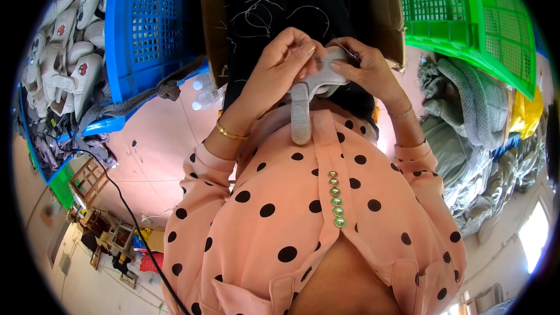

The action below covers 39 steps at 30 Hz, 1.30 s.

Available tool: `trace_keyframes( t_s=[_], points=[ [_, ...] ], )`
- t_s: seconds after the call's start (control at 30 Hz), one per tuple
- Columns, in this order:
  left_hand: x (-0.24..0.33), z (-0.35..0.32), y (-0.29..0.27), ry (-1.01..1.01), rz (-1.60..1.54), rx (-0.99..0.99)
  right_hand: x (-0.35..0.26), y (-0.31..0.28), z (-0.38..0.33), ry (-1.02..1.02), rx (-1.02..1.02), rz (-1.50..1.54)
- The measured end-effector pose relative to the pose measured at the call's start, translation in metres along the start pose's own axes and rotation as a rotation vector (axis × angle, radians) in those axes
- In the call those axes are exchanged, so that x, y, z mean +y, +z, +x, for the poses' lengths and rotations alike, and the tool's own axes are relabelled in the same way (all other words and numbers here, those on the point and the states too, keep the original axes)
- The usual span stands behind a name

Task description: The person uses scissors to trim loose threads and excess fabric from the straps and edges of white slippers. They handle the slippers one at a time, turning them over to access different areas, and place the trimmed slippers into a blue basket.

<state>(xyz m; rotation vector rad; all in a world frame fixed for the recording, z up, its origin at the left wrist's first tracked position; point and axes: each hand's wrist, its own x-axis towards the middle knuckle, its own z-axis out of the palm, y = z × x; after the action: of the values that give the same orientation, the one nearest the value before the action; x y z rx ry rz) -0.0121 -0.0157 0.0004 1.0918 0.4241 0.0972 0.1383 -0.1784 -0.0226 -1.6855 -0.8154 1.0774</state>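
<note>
**A soft, light-grey cloth piece point(321, 79) held by the tummy**

The cloth piece is small and curvy, and it looks a bit like part of a shoe. One long strap with a round end point(300, 119) hangs from it, against the peach shirt with black dots point(303, 189). The piece is just in front of the tummy, over the black cloth on the lap point(242, 58).

The right hand point(371, 71) is clamped on it, thumb on top. A small dark thing point(353, 56) shows by those fingers, too tiny to name. The left hand point(284, 61) is bent in close to the piece. Its fingertips are blurry, so I can't tell if they pinch anything.

Any writing on the piece is too small to see. Far left, a pile of light-grey cloth shoes point(64, 84) has little red picture badges point(83, 69). Thin white threads point(259, 16) lie on the black cloth.
</note>
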Motion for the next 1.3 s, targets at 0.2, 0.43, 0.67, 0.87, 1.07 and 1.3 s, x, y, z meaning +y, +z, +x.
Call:
trace_keyframes(
  t_s=[0.2, 0.43, 0.67, 0.87, 1.07, 1.3],
  points=[
    [-0.015, 0.009, -0.003, 0.067, -0.485, -0.103, -0.003, 0.002, 0.001, 0.018, 0.029, -0.014],
    [-0.013, -0.002, -0.020, 0.238, 0.392, 0.073, 0.002, 0.000, 0.002, 0.064, 0.004, 0.039],
    [-0.014, 0.009, -0.016, 0.285, 0.707, 0.013, -0.001, 0.000, 0.002, 0.027, 0.003, 0.015],
    [-0.014, 0.015, -0.018, 0.254, 0.717, -0.059, 0.007, 0.000, 0.004, 0.025, 0.001, 0.061],
    [-0.008, 0.006, -0.009, -0.036, 0.356, 0.006, 0.004, 0.001, 0.006, 0.059, 0.033, 0.004],
    [0.006, 0.008, -0.008, -0.040, 0.448, -0.033, 0.007, 0.002, 0.007, -0.010, 0.061, -0.161]
  ],
)
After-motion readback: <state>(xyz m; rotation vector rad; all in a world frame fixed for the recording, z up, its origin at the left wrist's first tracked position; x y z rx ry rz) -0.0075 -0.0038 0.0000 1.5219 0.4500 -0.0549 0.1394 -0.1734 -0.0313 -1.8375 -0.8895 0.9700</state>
